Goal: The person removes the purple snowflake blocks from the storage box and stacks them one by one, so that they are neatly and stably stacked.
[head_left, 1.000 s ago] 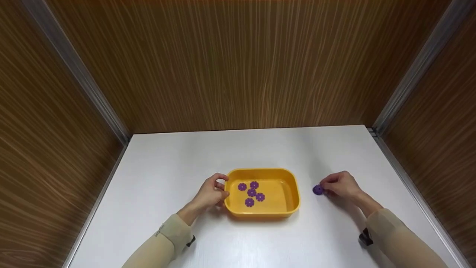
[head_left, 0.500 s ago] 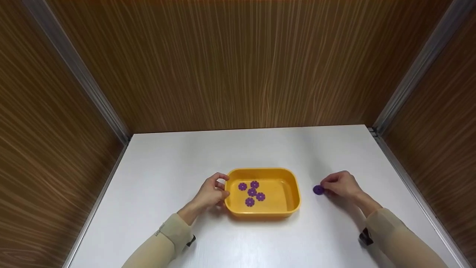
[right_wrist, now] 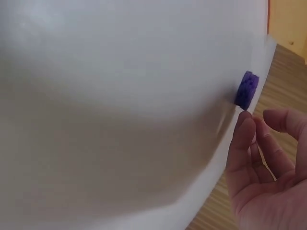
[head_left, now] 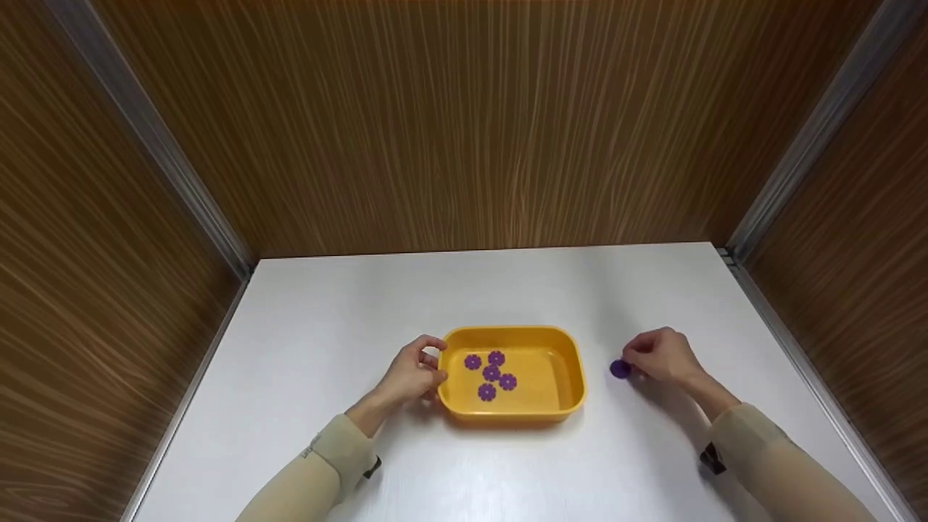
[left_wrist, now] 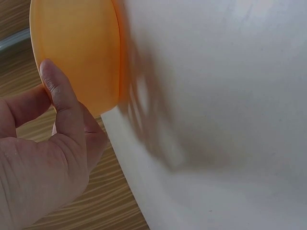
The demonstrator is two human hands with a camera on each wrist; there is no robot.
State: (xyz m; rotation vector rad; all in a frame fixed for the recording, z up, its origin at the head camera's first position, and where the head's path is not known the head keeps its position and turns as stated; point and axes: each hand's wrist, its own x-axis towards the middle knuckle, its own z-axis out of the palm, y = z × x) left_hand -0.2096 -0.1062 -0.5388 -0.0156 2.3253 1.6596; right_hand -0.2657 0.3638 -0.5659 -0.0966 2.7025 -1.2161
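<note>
Yellow, the tray [head_left: 554,380] wants steadying by the left hand [head_left: 404,373], clasped on it at nine o'clock, while the right hand [head_left: 665,357], pinching or not I cannot tell, should take the purple piece [head_left: 619,370] squarely by its edge: one tray, five purple discs [head_left: 491,373] inside, one piece, perhaps a stack, beyond three o'clock.

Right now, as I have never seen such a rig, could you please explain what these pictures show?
There is no machine here: a person works barehanded. The wide picture comes from a camera on the head; the two close ones come from a camera on each wrist. On a white table stands a yellow tray with five purple flower-shaped pieces in it. The left hand grips the tray's left end. The right hand has its fingers at a separate purple item beside the tray; whether they grip it, I cannot tell.
</note>
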